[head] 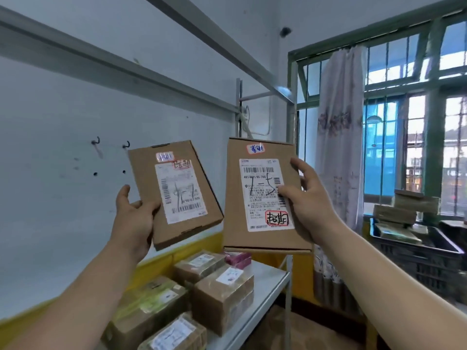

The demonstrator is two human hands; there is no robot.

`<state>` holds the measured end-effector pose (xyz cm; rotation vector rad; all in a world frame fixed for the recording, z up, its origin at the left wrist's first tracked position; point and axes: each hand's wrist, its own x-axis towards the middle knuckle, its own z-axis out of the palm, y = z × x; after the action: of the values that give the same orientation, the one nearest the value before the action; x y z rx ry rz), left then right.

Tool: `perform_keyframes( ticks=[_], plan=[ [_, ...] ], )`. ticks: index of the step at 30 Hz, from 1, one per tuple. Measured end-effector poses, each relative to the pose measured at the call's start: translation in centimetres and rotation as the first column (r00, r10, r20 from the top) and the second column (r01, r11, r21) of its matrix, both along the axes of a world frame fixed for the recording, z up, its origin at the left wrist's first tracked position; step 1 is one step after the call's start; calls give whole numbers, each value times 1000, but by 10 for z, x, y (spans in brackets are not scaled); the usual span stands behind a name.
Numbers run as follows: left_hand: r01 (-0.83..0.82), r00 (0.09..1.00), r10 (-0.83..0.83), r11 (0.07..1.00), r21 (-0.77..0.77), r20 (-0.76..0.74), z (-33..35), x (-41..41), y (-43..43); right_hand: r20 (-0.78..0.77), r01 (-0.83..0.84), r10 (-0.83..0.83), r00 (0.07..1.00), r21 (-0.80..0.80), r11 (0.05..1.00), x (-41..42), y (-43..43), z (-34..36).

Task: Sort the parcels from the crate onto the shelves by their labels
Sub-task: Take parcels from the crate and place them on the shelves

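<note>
Tilted parcel [177, 190] gripped in left hand [134, 218], upright parcel [255, 198] gripped in right hand [313, 205]

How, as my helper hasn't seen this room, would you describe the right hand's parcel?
Find the green-framed window. Just left of its curtain, the right hand holds a flat brown parcel upright. Unlike the tilted parcel in the left hand, its label carries a red-boxed sticker bottom right.
</note>
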<state>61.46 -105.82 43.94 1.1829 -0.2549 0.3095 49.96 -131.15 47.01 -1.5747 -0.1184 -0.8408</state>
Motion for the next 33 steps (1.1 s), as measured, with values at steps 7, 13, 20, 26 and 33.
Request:
perform_keyframes(
  ticks=[7, 13, 20, 26, 33],
  plan=[
    [150, 985, -170, 901, -408, -15, 1, 37, -50, -45, -41, 37, 998, -86, 995, 74, -30, -10],
    [-260, 964, 263, 962, -79, 30, 4, 28, -78, -80, -157, 145, 986, -170, 973, 119, -52, -23],
    [-484, 874, 474, 870, 94, 109, -6, 14, -95, -168, -339, 312, 935, -158, 928, 141, -82, -48],
    [-664, 742, 670, 730, -160, -26, -22, -10, -85, -250, -543, 541, 803, 66, 837, 136, -72, -74],
    [-583, 804, 560, 675, -452, -199, -28, -52, -50, -174, -582, 587, 791, 83, 809, 120, -25, -57]
  ],
)
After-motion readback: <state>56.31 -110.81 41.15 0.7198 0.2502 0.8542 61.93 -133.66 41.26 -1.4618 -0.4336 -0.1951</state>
